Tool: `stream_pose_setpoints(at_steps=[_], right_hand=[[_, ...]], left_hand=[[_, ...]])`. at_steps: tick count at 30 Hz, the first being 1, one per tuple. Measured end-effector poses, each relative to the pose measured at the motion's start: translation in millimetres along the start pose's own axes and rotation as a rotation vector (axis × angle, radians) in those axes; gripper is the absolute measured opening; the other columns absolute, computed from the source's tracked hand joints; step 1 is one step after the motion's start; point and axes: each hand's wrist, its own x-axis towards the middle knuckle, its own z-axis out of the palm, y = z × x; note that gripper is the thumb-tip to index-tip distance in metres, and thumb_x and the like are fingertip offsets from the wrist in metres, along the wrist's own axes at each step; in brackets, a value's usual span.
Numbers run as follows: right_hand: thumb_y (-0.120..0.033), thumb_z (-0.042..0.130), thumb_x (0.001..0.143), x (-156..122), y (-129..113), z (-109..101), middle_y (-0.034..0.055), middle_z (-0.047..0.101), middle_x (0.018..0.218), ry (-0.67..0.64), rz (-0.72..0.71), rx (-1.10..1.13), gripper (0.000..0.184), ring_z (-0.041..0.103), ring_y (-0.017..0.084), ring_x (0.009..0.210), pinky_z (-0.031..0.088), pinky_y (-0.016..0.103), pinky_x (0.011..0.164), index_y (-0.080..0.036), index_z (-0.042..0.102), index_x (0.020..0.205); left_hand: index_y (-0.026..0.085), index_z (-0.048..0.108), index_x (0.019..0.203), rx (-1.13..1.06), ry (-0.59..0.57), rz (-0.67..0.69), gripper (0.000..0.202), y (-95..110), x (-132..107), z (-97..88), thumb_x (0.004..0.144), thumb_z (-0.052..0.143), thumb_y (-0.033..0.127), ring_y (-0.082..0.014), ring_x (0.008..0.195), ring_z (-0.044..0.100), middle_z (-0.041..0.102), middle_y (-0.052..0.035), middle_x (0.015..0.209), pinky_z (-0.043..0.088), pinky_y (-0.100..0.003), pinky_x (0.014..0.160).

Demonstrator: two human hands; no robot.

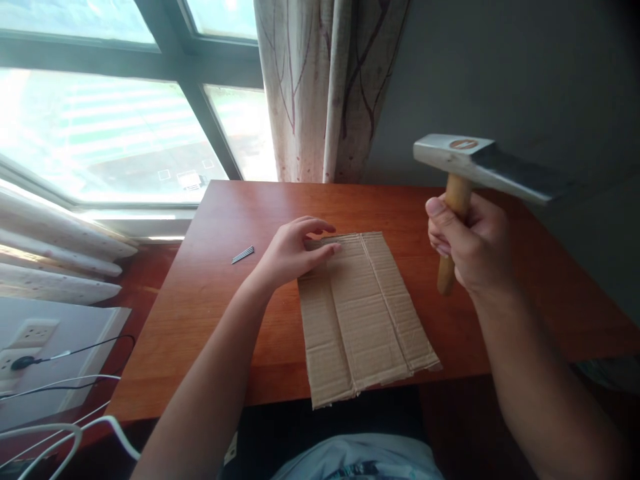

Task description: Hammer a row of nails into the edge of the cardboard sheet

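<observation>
A flattened piece of brown corrugated cardboard [363, 313] lies on a reddish wooden table [210, 293], its near end hanging over the front edge. My left hand [293, 252] rests on the cardboard's far left corner with thumb and fingers curled together in a pinch; what they hold, if anything, is too small to make out. My right hand [467, 243] is raised to the right of the cardboard, wrapped round the wooden handle of a hammer [480, 167] whose metal head points left and right above the fist.
A few nails [243, 254] lie on the table left of my left hand. A window and a patterned curtain [320, 87] stand behind the table. At the lower left are a wall socket [30, 333] and white cables [75, 427].
</observation>
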Motion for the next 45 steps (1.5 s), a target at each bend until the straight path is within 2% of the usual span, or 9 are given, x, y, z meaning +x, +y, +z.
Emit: stream_pose_setpoints(at_steps=[3, 7, 11, 15, 19, 25, 32, 37, 45], right_hand=[[-0.066, 0.054, 0.087, 2.7, 8.3, 3.1, -0.0042, 0.031, 0.053, 0.175, 0.026, 0.155, 0.049, 0.032, 0.014, 0.044, 0.026, 0.034, 0.046, -0.027, 0.035, 0.065], [-0.076, 0.045, 0.086, 3.8, 19.8, 9.1, -0.0034, 0.028, 0.052, 0.244, 0.027, 0.131, 0.053, 0.034, 0.017, 0.044, 0.028, 0.036, 0.047, -0.029, 0.034, 0.064], [-0.079, 0.036, 0.086, 1.2, 30.3, 14.4, -0.0035, 0.025, 0.052, 0.302, 0.023, 0.107, 0.056, 0.031, 0.017, 0.044, 0.029, 0.036, 0.045, -0.029, 0.026, 0.065], [-0.075, 0.045, 0.087, -2.4, 35.6, 15.8, -0.0052, 0.026, 0.051, 0.351, -0.003, 0.207, 0.053, 0.03, 0.014, 0.042, 0.028, 0.033, 0.043, -0.028, 0.029, 0.067], [-0.058, 0.059, 0.088, -6.2, 36.7, 11.3, -0.0051, 0.034, 0.052, 0.316, -0.09, 0.377, 0.044, 0.034, 0.012, 0.042, 0.029, 0.031, 0.043, -0.027, 0.037, 0.067], [-0.055, 0.062, 0.088, -10.9, 37.9, 4.5, -0.0063, 0.029, 0.049, 0.181, -0.043, 0.459, 0.049, 0.027, 0.009, 0.038, 0.021, 0.03, 0.04, -0.025, 0.035, 0.06], [-0.051, 0.067, 0.086, -5.5, 42.7, 11.4, -0.0071, 0.03, 0.047, 0.224, -0.108, 0.572, 0.051, 0.028, 0.007, 0.037, 0.019, 0.027, 0.037, -0.023, 0.037, 0.057], [-0.044, 0.07, 0.087, -3.5, 49.0, 13.0, -0.0076, 0.031, 0.044, 0.231, -0.18, 0.65, 0.05, 0.027, 0.006, 0.035, 0.017, 0.025, 0.034, -0.022, 0.038, 0.055], [-0.042, 0.072, 0.086, -1.6, 47.6, 11.0, -0.0079, 0.031, 0.044, 0.253, -0.192, 0.697, 0.051, 0.026, 0.006, 0.034, 0.015, 0.026, 0.033, -0.022, 0.036, 0.055]], left_hand=[[0.018, 0.073, 0.102, -0.08, 0.121, -0.018, 0.036, -2.8, 1.6, -7.1, 0.084, 0.068, 0.049, -0.0205, 0.097, 0.069, 0.073, -0.0091, 0.11, 0.057, -0.029, 0.082], [0.017, 0.073, 0.1, -0.065, 0.272, -0.077, 0.041, -11.2, 3.9, -17.8, 0.087, 0.064, 0.055, -0.0196, 0.094, 0.069, 0.075, -0.0086, 0.102, 0.056, -0.029, 0.082], [0.017, 0.073, 0.1, -0.051, 0.338, -0.094, 0.04, -19.6, 5.4, -22.4, 0.086, 0.064, 0.055, -0.0196, 0.093, 0.07, 0.075, -0.0083, 0.104, 0.056, -0.029, 0.083], [0.018, 0.073, 0.1, 0.008, 0.375, -0.105, 0.033, -21.2, 4.7, -28.4, 0.086, 0.066, 0.047, -0.0194, 0.091, 0.07, 0.076, -0.0079, 0.101, 0.057, -0.029, 0.08], [0.02, 0.074, 0.099, 0.148, 0.415, -0.164, 0.028, -25.7, -4.0, -45.4, 0.084, 0.066, 0.042, -0.0187, 0.086, 0.07, 0.076, -0.0057, 0.097, 0.056, -0.028, 0.077], [0.026, 0.074, 0.095, 0.605, 0.324, -0.29, 0.021, -49.7, -35.4, -70.1, 0.082, 0.065, 0.04, -0.0211, 0.074, 0.068, 0.076, -0.003, 0.085, 0.05, -0.03, 0.067], [0.025, 0.073, 0.095, 1.063, 0.112, -0.4, 0.026, -52.6, -58.7, -63.1, 0.089, 0.051, 0.038, -0.0263, 0.078, 0.067, 0.075, -0.0083, 0.098, 0.036, -0.032, 0.057], [0.025, 0.072, 0.093, 1.193, 0.026, -0.489, 0.032, -45.3, -59.8, -55.9, 0.094, 0.043, 0.038, -0.0266, 0.08, 0.067, 0.073, -0.0072, 0.103, 0.031, -0.033, 0.055], [0.025, 0.072, 0.095, 1.22, 0.0, -0.484, 0.033, -48.7, -61.0, -53.5, 0.095, 0.042, 0.039, -0.0266, 0.08, 0.067, 0.072, -0.006, 0.103, 0.028, -0.032, 0.054]])
